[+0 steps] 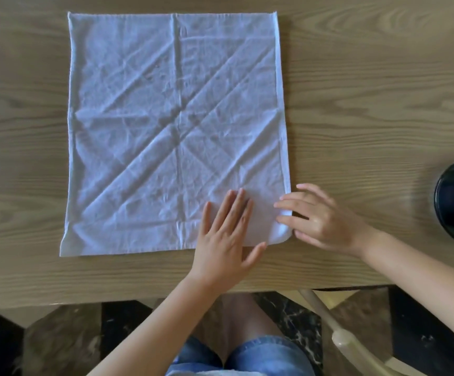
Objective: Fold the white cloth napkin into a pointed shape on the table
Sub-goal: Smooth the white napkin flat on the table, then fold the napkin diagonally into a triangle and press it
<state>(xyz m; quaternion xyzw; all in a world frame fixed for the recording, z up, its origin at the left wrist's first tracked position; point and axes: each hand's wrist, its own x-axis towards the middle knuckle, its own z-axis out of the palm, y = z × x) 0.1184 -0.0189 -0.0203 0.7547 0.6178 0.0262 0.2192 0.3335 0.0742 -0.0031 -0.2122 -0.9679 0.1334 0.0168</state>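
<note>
Your napkin (177, 131) lies spread flat on the desk (369, 90), creased but unfolded. Your left hand (227, 234) presses flat near its near right corner; your right hand (320, 221), fingers loosely spread, touches that corner. Keep the left anchoring, lift the corner cleanly, and follow the diagonal crease.

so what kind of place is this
Probably a dining room or restaurant, though that is a guess: a wood-grain table with a white cloth napkin spread flat, a dark bowl at the right edge, and dark marbled floor tiles below.
</note>
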